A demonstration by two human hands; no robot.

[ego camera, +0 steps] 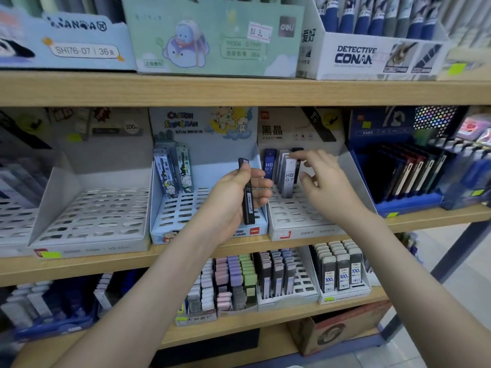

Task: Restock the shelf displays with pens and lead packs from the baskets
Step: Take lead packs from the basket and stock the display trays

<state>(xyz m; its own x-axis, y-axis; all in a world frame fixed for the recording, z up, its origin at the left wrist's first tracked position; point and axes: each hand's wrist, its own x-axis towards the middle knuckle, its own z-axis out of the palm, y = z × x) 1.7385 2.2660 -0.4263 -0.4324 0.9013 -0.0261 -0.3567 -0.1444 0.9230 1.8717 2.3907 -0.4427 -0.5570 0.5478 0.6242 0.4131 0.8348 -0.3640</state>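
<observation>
Left hand (236, 200) grips a black lead pack (247, 197) before the white slotted display (297, 221). Right hand (326, 181), fingers spread and empty, hovers at its standing HB packs (288, 176). Next, probably: seat the pack in a free slot.

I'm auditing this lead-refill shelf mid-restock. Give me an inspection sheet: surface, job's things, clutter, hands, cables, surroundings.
Surface: wooden shelf carrying a row of slotted displays.
Job's things: black lead pack held upright; white display tray holds a few HB 0.7 packs at its back, most slots empty.
Clutter: nothing seen.
Hands: left hand grips the black lead pack; right hand open, fingers spread by the HB 0.7 packs.
Cables: nothing seen.
Surroundings: pen boxes on the shelf above, fuller lead displays below, cardboard box at the bottom.
</observation>
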